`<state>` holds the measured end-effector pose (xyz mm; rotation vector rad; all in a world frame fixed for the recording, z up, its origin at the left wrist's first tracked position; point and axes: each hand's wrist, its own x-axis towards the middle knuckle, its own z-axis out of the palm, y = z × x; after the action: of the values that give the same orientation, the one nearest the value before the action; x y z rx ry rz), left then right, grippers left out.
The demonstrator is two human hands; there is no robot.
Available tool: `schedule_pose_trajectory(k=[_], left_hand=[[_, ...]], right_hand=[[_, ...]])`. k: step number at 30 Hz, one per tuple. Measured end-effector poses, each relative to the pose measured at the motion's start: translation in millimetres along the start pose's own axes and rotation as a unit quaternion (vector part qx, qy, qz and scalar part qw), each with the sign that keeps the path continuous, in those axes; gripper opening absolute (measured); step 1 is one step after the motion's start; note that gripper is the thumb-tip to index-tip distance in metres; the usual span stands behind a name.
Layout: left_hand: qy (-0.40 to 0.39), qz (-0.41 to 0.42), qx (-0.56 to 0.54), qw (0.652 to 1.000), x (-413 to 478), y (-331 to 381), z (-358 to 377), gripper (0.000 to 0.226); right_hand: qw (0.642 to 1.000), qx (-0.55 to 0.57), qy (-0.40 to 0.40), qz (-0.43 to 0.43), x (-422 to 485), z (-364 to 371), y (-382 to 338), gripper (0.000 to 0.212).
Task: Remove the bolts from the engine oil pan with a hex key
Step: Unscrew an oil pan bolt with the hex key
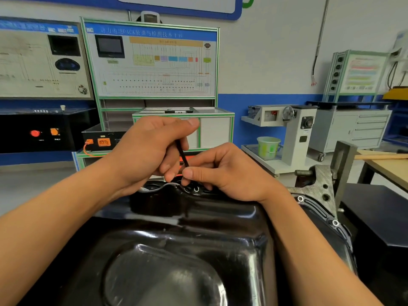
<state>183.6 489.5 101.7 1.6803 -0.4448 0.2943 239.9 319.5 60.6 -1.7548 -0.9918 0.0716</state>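
Centre of frame: the left hand (145,149) curls round the upper part of the black hex key (182,154), and the key's top end is hidden inside the fist. The right hand (223,171) pinches the lower shaft between thumb and fingertips. These cover the tip, so its seating in a bolt cannot be made out. Both hands meet at the far rim of the glossy black oil pan (176,250), which fills the lower frame and is cut off at the bottom edge. Bolt heads (300,198) show along the right flange.
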Motion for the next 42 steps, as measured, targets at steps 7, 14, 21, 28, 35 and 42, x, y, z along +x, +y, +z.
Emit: schedule_pose_trajectory(k=[7, 14, 21, 28, 35, 42], left_hand=[[-0.076, -0.074, -0.102, 0.989, 0.2, 4.2, -11.1, 0.04], [-0.224, -0.096, -0.206, 0.948, -4.0, 5.5, -18.0, 0.03], [-0.125, -0.002, -0.025, 0.992, -4.3, 0.3, -7.9, 0.037], [0.001, 0.031, 0.012, 0.999, -1.7, -0.3, 0.2, 0.059], [-0.002, -0.016, -0.034, 0.999, -1.4, -0.4, -0.9, 0.04], [-0.057, 0.018, 0.013, 0.998, -6.0, 1.2, -2.2, 0.045]], right_hand=[[1.0, 0.012, 0.014, -0.006, -0.8, -0.7, 2.3, 0.023], [0.998, -0.018, 0.035, -0.039, -3.2, -2.7, 2.2, 0.015], [1.0, 0.009, 0.013, -0.025, -4.2, 0.5, -5.7, 0.015], [1.0, 0.001, -0.006, 0.003, -2.4, 1.1, -6.4, 0.019], [1.0, 0.002, -0.003, 0.005, -2.2, 1.8, -5.3, 0.021], [1.0, -0.004, 0.004, 0.005, -3.2, 1.9, -6.1, 0.023]])
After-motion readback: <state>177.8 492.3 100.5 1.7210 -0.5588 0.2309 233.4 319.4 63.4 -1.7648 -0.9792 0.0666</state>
